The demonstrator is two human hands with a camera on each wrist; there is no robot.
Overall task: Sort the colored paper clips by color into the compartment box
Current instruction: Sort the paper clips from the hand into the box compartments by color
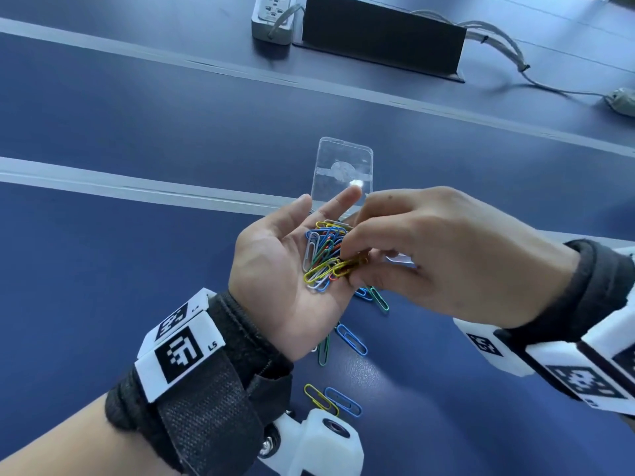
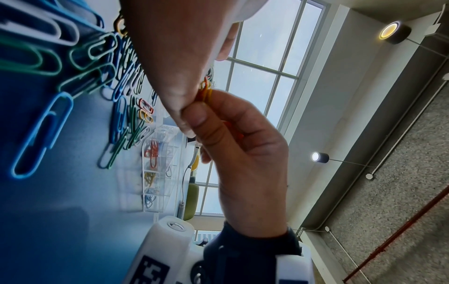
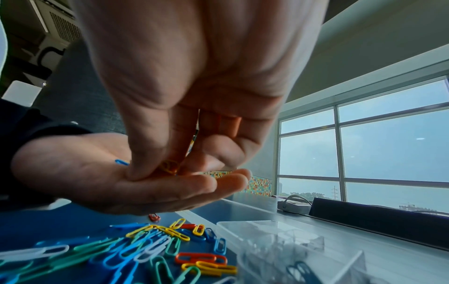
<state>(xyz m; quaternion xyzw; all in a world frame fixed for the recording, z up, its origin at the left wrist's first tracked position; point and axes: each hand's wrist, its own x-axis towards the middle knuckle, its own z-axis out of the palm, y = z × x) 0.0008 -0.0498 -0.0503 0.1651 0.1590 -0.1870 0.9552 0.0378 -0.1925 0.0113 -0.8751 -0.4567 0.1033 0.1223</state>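
My left hand point(image 1: 275, 266) lies palm up above the table, its fingers straight, and carries a heap of mixed coloured paper clips point(image 1: 323, 249). My right hand point(image 1: 357, 266) reaches in from the right, and its fingertips pinch yellow clips point(image 1: 347, 267) at the near edge of that heap. The same pinch shows in the right wrist view point(image 3: 170, 166) over the left palm point(image 3: 73, 173). The clear compartment box point(image 2: 157, 173) holds red, yellow and blue clips in separate cells. Its lid point(image 1: 342, 166) rises behind my hands.
Loose clips point(image 1: 350, 338) lie scattered on the blue table point(image 1: 103, 304) under and near my hands, with a larger spread point(image 3: 157, 246) beside the box point(image 3: 279, 240). A black bar point(image 1: 381, 36), a power strip point(image 1: 271, 15) and cables stand at the far edge.
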